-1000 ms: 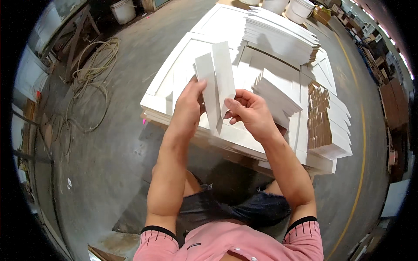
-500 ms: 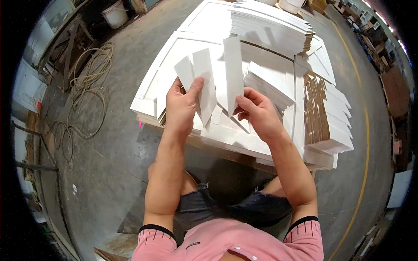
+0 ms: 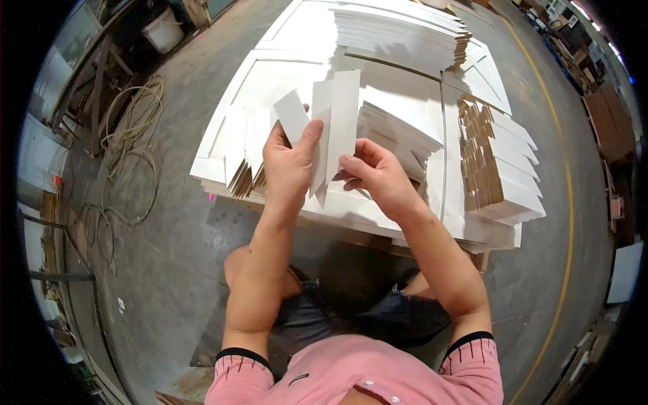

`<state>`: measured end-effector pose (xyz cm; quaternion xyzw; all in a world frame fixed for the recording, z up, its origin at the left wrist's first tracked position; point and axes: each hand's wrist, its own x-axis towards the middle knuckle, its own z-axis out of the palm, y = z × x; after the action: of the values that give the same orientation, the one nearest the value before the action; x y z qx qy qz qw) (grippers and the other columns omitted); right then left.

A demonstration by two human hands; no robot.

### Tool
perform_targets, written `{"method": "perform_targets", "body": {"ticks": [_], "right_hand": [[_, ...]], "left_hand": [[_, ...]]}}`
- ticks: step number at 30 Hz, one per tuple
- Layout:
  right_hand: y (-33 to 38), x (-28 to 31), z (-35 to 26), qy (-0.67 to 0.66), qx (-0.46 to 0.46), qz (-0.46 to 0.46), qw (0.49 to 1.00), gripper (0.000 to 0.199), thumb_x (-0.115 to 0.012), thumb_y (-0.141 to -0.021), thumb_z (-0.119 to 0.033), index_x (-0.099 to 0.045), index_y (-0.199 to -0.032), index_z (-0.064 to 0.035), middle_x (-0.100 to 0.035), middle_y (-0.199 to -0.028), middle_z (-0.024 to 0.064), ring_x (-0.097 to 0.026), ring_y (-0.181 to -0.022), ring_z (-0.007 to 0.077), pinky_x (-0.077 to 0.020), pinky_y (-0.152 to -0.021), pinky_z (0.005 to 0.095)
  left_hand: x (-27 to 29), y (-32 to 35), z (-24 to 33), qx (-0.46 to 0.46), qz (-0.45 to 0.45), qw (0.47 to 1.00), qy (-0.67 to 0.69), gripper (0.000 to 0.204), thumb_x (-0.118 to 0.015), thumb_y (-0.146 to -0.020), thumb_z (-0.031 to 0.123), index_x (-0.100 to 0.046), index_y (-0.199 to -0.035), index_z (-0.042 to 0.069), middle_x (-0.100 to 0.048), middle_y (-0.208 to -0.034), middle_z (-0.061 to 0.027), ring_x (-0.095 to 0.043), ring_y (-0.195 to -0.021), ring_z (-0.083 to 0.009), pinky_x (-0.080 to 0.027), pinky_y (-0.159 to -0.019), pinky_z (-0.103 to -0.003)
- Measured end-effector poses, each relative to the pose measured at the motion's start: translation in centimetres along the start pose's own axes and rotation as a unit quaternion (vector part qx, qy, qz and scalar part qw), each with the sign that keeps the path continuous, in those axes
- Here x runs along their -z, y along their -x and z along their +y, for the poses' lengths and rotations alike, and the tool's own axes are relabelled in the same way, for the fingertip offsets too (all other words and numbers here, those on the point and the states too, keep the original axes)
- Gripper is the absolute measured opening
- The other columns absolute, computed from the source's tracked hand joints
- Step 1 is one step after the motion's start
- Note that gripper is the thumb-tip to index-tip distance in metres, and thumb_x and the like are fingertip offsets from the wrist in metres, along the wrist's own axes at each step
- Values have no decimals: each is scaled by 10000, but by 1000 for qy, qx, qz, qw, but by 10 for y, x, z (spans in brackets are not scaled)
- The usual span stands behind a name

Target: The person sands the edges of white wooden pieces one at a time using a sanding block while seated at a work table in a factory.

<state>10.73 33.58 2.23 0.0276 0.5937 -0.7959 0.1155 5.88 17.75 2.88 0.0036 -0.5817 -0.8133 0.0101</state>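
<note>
My left hand (image 3: 287, 169) is closed around thin white strips; one short strip (image 3: 289, 115) tilts left and another strip (image 3: 320, 128) stands beside my thumb. My right hand (image 3: 378, 177) pinches the lower end of a third white strip (image 3: 346, 101), held upright against the edge of the left hand's strip. Both hands are above a pile of white panels (image 3: 270, 88) with recessed frames. Close to my left hand, several white strips with brown edges (image 3: 236, 158) lean together. Just beyond my right hand lies a stack of white strips (image 3: 398, 125).
A larger stack of white strips (image 3: 398, 37) spans the far side of the panels. Along the right edge sits another stack with ragged brown ends (image 3: 499, 165). On the floor to the left are a coiled hose (image 3: 131, 121) and a white bucket (image 3: 163, 31).
The right hand's strip has moved left, up against the strip in my left hand. My view has shifted slightly, and the leaning strips beside my left hand show more.
</note>
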Motion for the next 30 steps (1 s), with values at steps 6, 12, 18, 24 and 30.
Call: {"method": "perform_targets", "body": {"ticks": [6, 12, 18, 24, 30], "right_hand": [[-5, 9, -14, 48, 53, 24, 997, 203, -627, -994, -176, -599, -1129, -26, -671, -983, 57, -686, -835, 147, -507, -675, 261], [6, 37, -38, 45, 93, 114, 988, 341, -628, -980, -171, -610, -1276, -4, -691, -1002, 62, -622, -805, 122, -513, -729, 274], [16, 30, -26, 121, 80, 43, 989, 401, -632, -982, -164, -580, -1334, 21, -695, -1004, 53, -630, -835, 122, -523, -757, 278], [10, 23, -4, 150, 49, 6, 987, 337, -638, -970, -136, -591, -1255, 37, -706, -1006, 81, -664, -848, 145, -534, -769, 290], [2, 36, 4, 251, 13, 67, 966, 276, -622, -981, -168, -638, -1183, 19, -691, -899, 42, -642, -764, 112, -510, -692, 272]], "left_hand": [[7, 2, 3, 32, -64, 996, -52, 426, -677, -947, 234, -565, -1276, -12, -678, -1124, -115, -656, -935, -177, -529, -810, -310], [9, 0, 38, 62, -8, 997, -47, 430, -418, -1002, 208, -453, -1346, -49, -679, -1206, -173, -647, -958, -227, -522, -820, -341], [3, 3, 15, 119, -46, 991, 31, 373, -510, -1008, 199, -464, -1314, -11, -659, -1245, -174, -665, -927, -213, -542, -812, -340], [-4, 4, -5, 148, -35, 983, 100, 371, -568, -995, 158, -460, -1310, -7, -648, -1187, -168, -657, -1029, -249, -560, -846, -379], [3, -4, 9, 97, -1, 992, 81, 409, -413, -1018, 214, -445, -1343, -31, -632, -1239, -187, -632, -1052, -276, -530, -864, -394]]}}
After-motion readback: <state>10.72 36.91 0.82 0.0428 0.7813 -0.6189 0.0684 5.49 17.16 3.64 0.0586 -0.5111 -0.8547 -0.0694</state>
